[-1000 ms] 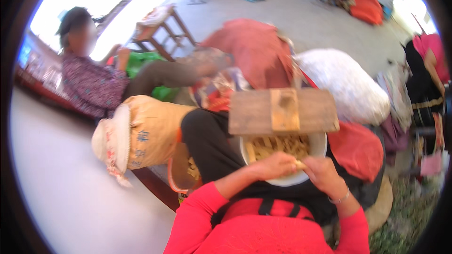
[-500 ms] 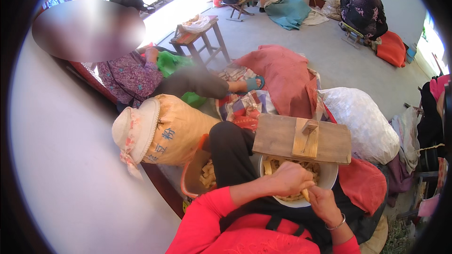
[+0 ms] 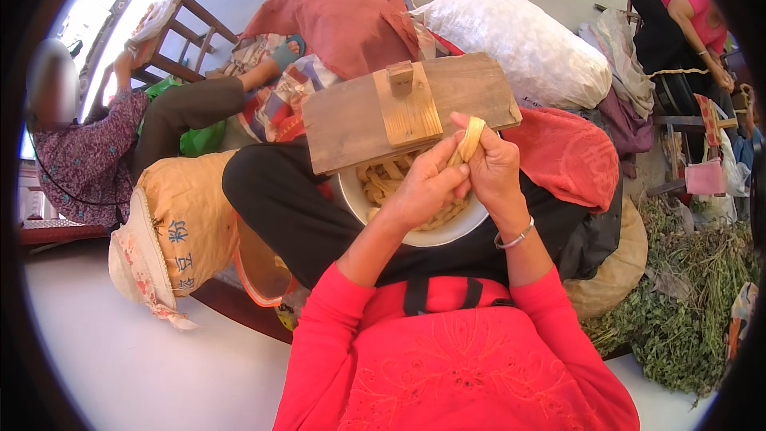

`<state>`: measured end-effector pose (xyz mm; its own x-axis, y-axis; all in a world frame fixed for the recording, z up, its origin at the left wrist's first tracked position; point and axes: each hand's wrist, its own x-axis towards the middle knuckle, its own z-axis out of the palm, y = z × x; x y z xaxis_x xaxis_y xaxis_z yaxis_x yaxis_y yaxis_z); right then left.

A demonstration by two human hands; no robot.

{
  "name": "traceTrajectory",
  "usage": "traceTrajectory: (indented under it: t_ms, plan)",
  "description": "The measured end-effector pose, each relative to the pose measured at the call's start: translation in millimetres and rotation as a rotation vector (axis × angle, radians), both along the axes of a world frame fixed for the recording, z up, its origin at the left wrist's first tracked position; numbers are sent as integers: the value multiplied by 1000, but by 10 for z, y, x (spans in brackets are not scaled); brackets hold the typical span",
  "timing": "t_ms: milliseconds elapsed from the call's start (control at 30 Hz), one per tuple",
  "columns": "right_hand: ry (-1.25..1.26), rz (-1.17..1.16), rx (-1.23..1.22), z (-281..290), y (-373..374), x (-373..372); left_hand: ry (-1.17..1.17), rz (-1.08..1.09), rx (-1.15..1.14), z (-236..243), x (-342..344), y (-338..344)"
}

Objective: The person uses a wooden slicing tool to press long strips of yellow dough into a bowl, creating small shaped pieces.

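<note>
A folded pale-yellow strip (image 3: 471, 136), soft and flat like tofu skin, stands up between my hands. My left hand (image 3: 424, 179) pinches its lower end, while my right hand (image 3: 496, 166) is closed around its side. A bangle circles my right wrist. Below them, a white basin (image 3: 456, 233) sits in my lap with many similar yellow strips (image 3: 383, 179) in it. Across the basin's far rim lies a wooden board (image 3: 339, 121) with a lighter crosspiece and a small upright block (image 3: 400, 77). My left forearm and hand cover part of the basin.
A tan sack (image 3: 195, 215) topped by a pale hat (image 3: 142, 251) leans at my left, beside an orange-rimmed container (image 3: 259, 271). Ahead are a red cloth (image 3: 335, 20) and a full white sack (image 3: 519, 44). Dried plants (image 3: 678, 327) lie right. People sit on both sides.
My view has swung down and to the right, bringing the dried plants and a person in pink into sight. Both hands have lifted the strip, which now stands folded upright above the basin.
</note>
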<state>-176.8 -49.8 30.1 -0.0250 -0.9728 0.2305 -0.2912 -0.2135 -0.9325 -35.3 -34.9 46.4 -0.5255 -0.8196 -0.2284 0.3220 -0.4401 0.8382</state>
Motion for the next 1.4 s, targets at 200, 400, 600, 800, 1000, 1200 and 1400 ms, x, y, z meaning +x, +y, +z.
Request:
traceTrajectory:
  t_ms: [200, 400, 600, 800, 1000, 1200, 1400]
  plan:
    - [437, -60, -257, 16, -6, 34, -63, 80, -50, -365, 70, 0]
    - [-92, 238, 245, -413, 140, -12, -1133, 344, -1083, -332, 161, 140]
    - [-1026, 381, 844, -487, 213, 59, -866, 379, -1036, -471, 176, 193]
    - [-515, 269, 300, -444, 243, 147, -808, 393, -840, -157, 99, 193]
    - [-15, 56, -166, -272, 259, 147, -613, 328, -399, -439, 144, 33]
    - [-258, 43, -66, -296, 322, 131, -215, 169, 121, -463, 517, 419]
    - [-326, 176, 122, -280, 292, 62, -886, 358, -754, -363, 579, 439]
